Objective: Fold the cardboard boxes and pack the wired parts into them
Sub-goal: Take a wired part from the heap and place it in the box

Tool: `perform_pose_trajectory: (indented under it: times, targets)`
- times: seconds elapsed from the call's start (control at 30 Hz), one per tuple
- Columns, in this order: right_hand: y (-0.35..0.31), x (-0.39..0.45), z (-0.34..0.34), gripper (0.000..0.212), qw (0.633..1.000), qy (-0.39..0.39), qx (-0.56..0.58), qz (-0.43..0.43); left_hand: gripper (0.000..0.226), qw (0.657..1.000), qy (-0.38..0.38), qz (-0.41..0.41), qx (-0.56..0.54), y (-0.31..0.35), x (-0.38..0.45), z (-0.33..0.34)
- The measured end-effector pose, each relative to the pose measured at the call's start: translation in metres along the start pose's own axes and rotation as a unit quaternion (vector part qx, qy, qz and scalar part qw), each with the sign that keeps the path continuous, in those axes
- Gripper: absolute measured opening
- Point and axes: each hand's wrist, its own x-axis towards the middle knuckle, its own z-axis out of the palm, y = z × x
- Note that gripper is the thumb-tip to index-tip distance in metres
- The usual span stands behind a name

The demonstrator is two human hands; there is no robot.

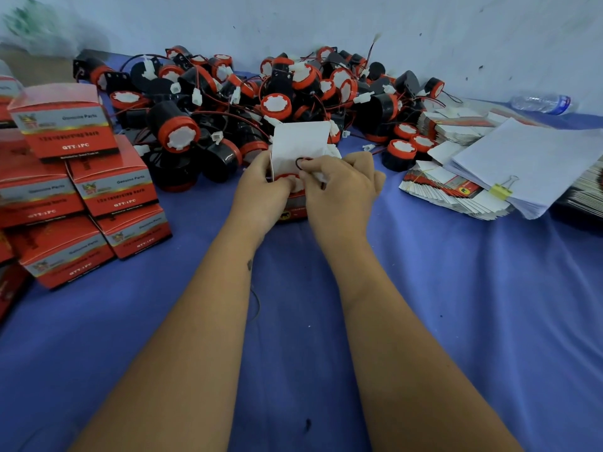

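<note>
- Head view: print on the finished red boxes (pixel 88 190) stacked at left reads "Genuine Parts" and "QTY:1PC"
- open box (pixel 293 203) stands upright on the blue cloth (pixel 424 305), white lid flap (pixel 298 141) raised away from the person; round red-rimmed wired part (pixel 287 179) sits in its mouth
- left hand (pixel 264 194) grips box and part; right hand (pixel 339 187) pinches a black wire loop (pixel 301 163)
- glossy black-and-red parts (pixel 261 99) heaped behind; flat cardboard blanks (pixel 456 194) at right, under clipped white paper (pixel 528 164)
</note>
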Motion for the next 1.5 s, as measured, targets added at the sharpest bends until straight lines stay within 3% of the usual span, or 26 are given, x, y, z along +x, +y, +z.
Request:
perform_pose_trajectory:
  times: [0.17, 0.53, 0.77, 0.93, 1.07, 1.17, 1.27, 1.4, 1.5]
  targets:
    - [0.01, 0.003, -0.002, 0.015, 0.992, -0.103, -0.071, 0.021, 0.036, 1.0, -0.005, 0.007, -0.008, 0.0, 0.0, 0.001]
    - [0.016, 0.008, -0.009, 0.029, 0.993, -0.1, -0.059, 0.004, 0.035, 1.0, 0.024, 0.017, -0.008, -0.001, -0.002, 0.0]
    - [0.023, 0.005, -0.013, 0.023, 0.985, -0.121, -0.105, -0.058, 0.029, 0.999, 0.045, 0.018, 0.014, 0.001, -0.004, 0.002]
    - [0.021, 0.005, -0.013, 0.029, 0.981, -0.147, -0.106, -0.067, 0.006, 0.997, 0.076, 0.031, -0.007, 0.001, -0.005, 0.005]
    - [0.02, 0.003, -0.011, 0.022, 0.985, -0.123, -0.095, -0.072, 0.022, 0.997, 0.07, 0.034, -0.015, 0.0, -0.003, 0.008]
    - [0.018, 0.002, -0.009, 0.016, 0.997, -0.063, -0.026, -0.04, 0.024, 0.997, 0.064, 0.032, -0.002, -0.002, -0.002, 0.008]
    - [0.015, 0.004, -0.009, 0.012, 0.991, -0.009, 0.123, 0.047, 0.026, 0.999, 0.043, 0.027, 0.016, -0.003, -0.002, 0.007]
    - [0.018, 0.011, -0.013, 0.014, 0.937, -0.004, 0.259, 0.236, 0.036, 0.998, 0.042, 0.023, 0.032, -0.003, 0.0, 0.006]
    - [0.027, 0.015, -0.016, 0.022, 0.896, -0.045, 0.329, 0.294, 0.038, 0.998, 0.054, 0.026, 0.036, -0.003, 0.0, 0.006]
